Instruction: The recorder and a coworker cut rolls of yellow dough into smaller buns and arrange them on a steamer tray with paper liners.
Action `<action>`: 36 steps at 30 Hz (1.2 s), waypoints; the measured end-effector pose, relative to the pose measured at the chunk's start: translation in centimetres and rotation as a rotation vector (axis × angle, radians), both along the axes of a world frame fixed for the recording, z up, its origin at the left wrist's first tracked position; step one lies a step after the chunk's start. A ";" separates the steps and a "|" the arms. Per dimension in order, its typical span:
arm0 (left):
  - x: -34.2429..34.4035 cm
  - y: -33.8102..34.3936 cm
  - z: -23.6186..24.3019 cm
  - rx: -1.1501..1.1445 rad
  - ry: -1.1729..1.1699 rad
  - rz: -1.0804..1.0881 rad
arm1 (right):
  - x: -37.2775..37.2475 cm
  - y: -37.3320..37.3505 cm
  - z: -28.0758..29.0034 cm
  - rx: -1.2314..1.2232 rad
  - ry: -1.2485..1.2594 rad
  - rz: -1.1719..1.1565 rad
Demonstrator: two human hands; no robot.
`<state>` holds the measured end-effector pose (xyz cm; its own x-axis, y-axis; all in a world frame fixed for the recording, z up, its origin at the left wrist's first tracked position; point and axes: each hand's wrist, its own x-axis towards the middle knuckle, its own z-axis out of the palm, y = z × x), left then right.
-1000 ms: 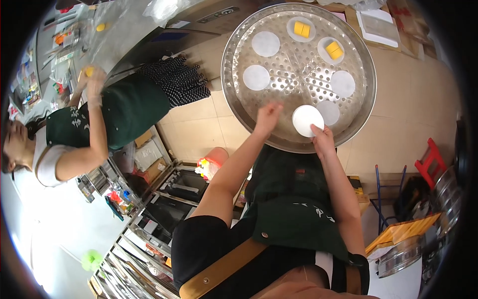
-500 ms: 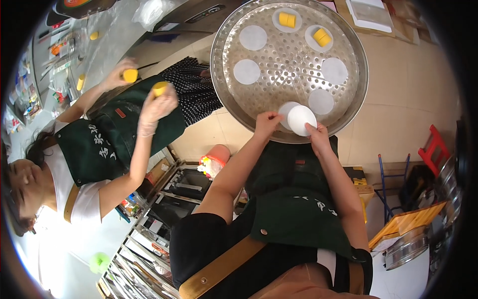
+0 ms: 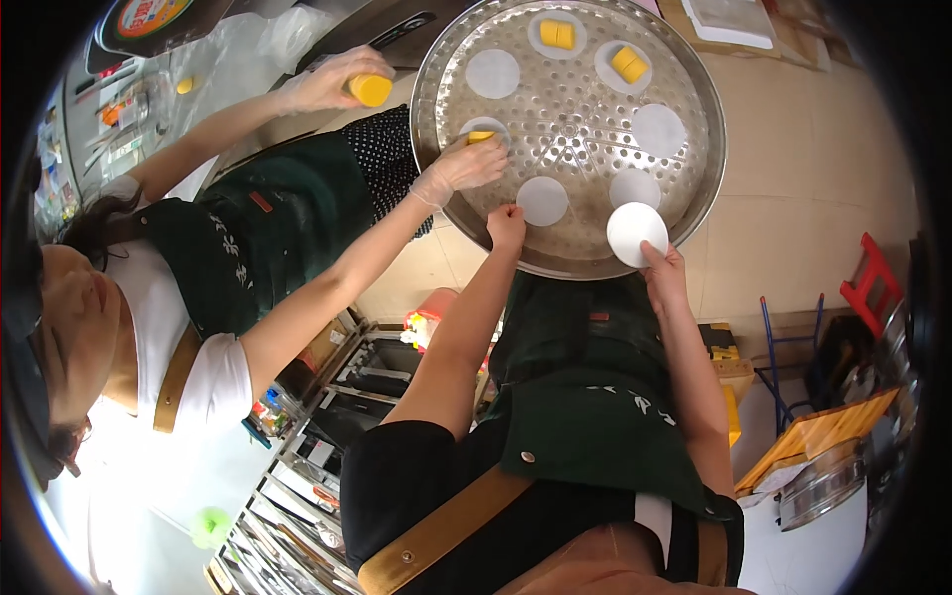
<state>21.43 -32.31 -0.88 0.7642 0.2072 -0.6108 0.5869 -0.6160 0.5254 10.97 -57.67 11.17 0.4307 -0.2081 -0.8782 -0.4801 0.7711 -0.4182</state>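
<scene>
left hand [image 3: 507, 224]: fingers curled, touching paper disc [image 3: 542, 200] | right hand [image 3: 662, 270]: pinching paper stack [image 3: 637, 233]

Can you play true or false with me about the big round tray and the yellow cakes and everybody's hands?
1. The right hand holds a stack of white paper rounds. True.
2. The metal tray is square. False: it is round with holes.
3. The left hand touches a paper round on the tray. True.
4. All paper rounds carry yellow cakes. False: several are bare.
5. The co-worker's gloved hand sets a yellow cake on the tray. True.
</scene>
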 end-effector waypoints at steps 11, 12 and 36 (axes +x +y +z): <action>-2.6 -5.6 7.0 -0.179 -0.165 -0.081 | -4.0 -1.7 0.9 -0.029 -0.037 -0.019; -2.8 -7.3 9.1 -0.444 0.100 -0.018 | -4.5 -1.7 0.5 -0.014 -0.051 0.018; -2.3 -13.4 11.4 -0.551 0.175 -0.066 | -3.3 -2.4 0.7 -0.024 -0.086 0.008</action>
